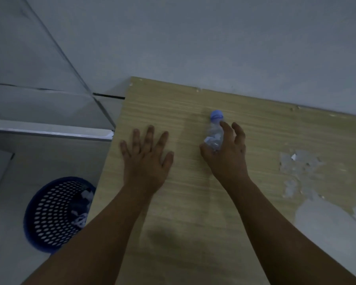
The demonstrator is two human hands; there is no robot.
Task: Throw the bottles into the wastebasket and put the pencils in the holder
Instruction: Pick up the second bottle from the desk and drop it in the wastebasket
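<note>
Right hand (226, 149) is on the bottle (215, 132), a small clear plastic one with a pale blue cap (216, 115), and the grip is a partial wrap: thumb against the lower left of the body, index finger laid along the upper right side near the neck, the other fingers curled loosely beyond it and not fully closed. The bottle sits toward the back of the wooden table (193, 202), cap pointing away toward the wall (214, 42), and whether it is lifted or still resting on the surface is hard to say from this angle. Left hand (146, 159) lies flat just beside it to the left, palm down, fingers spread wide, holding nothing. Down on the floor to the left of the table stands the blue perforated wastebasket (49, 219), well apart from the bottle, with some white scraps (79, 220) and dark contents showing inside, though too blurred to name. The table's surface is worn on the right, with pale patches (300, 165) where the wood finish has peeled away. No pencils or holder in view.
</note>
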